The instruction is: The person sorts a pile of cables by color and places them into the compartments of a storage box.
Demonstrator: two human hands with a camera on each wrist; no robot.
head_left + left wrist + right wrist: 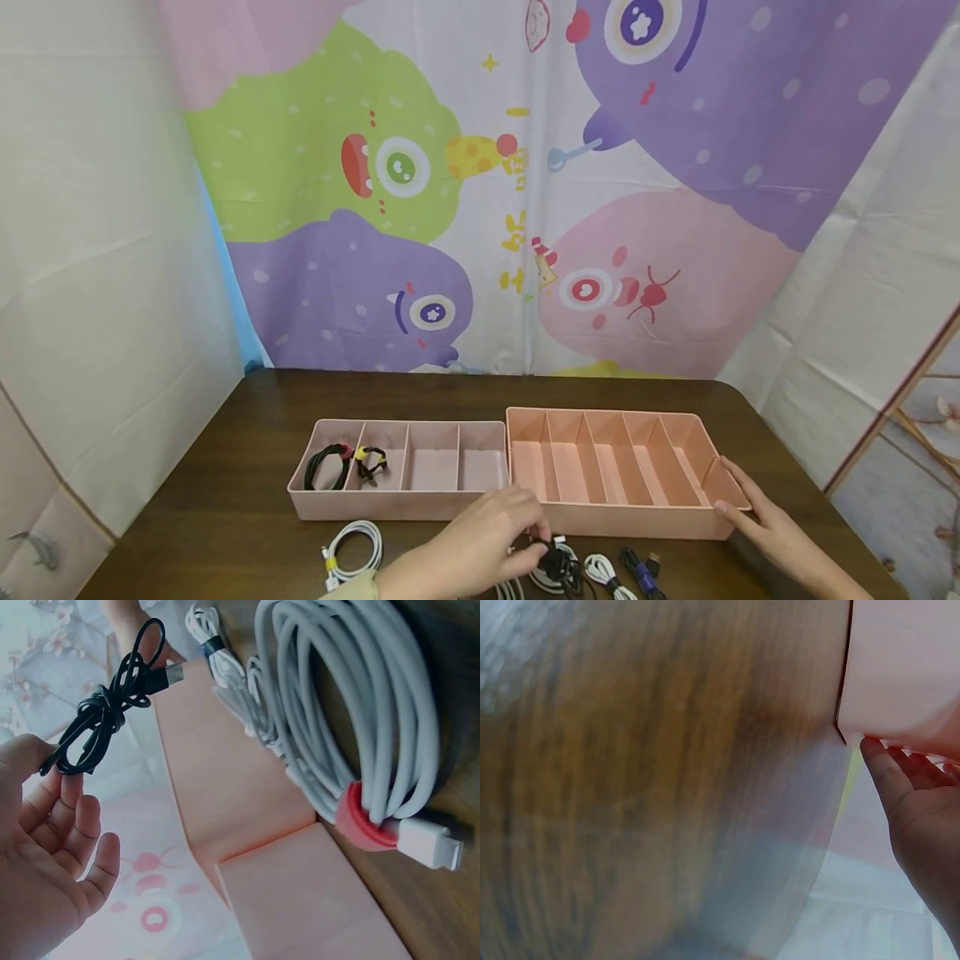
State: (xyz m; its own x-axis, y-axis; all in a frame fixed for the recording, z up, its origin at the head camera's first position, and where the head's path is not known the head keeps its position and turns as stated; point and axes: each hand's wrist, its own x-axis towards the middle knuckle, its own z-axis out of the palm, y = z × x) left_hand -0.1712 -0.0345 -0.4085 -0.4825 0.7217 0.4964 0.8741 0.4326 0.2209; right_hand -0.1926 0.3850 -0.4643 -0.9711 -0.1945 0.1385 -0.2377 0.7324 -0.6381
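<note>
My left hand (480,542) pinches a knotted bundle of thin black USB cable (101,712) between thumb and fingertips, in front of the boxes. In the left wrist view its metal plug points away from that hand. At the right end of the salmon-pink divided box (622,521), my right hand (783,533) grips the corner, thumb at the front and fingers along the end wall. The right wrist view shows those fingers (889,769) at the box's edge. A thick grey-white cable coil (360,697) with a red tie lies near the left hand.
Left of the salmon box stands a paler pink divided box (397,505). It holds a black cable (326,467) with a red tie and a small black cable (370,464) with a yellow tie. A white coil (360,550), a white bundle (606,575) and a dark bundle (639,571) lie in front.
</note>
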